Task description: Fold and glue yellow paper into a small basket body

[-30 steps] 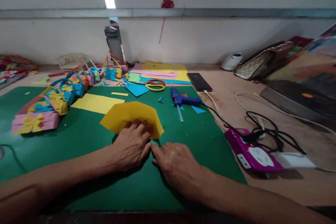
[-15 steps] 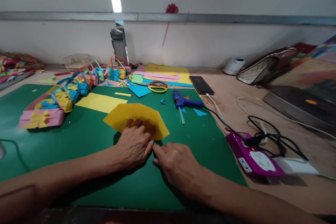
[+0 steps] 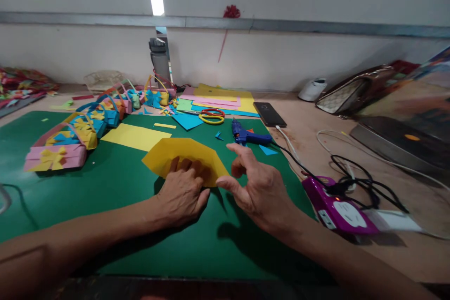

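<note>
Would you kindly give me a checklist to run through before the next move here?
1. Left hand on the yellow sheet: ok, resting against it.
2. Yellow sheet flat on the green mat: not ok, its far edge stands up.
3. Right hand open: ok, index finger and thumb spread apart.
4. Right thumb touching the sheet: cannot tell.
5. Glue gun clear of the sheet: ok, lying apart from it.
6. Glue gun hot: cannot tell.
</note>
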`<move>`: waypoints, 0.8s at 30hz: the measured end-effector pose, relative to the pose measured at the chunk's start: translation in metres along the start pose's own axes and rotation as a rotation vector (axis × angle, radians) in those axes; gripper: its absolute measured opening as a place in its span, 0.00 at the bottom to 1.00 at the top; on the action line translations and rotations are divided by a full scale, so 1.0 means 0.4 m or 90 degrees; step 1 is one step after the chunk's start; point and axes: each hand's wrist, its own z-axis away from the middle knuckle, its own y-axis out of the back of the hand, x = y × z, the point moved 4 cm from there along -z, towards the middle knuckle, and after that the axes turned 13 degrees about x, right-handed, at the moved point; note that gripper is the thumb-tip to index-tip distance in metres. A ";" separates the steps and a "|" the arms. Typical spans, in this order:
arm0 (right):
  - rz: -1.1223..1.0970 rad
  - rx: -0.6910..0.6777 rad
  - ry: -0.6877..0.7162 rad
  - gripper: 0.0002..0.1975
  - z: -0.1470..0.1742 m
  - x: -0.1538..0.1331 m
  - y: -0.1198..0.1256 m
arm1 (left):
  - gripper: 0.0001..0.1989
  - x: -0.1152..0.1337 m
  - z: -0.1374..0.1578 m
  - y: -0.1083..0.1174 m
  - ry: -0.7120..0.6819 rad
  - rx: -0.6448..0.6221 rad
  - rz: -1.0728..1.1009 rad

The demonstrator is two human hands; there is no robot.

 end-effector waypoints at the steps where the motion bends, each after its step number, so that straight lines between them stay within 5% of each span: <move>1: -0.005 0.000 -0.007 0.35 -0.009 -0.007 0.004 | 0.17 0.000 -0.001 -0.001 0.006 0.001 0.000; 12: 0.283 -0.258 -0.025 0.09 -0.117 -0.087 -0.040 | 0.18 0.007 0.004 0.002 0.013 -0.014 -0.033; 24: 0.276 -0.261 -0.002 0.12 -0.109 -0.076 -0.045 | 0.17 0.006 0.017 0.006 0.013 -0.004 -0.015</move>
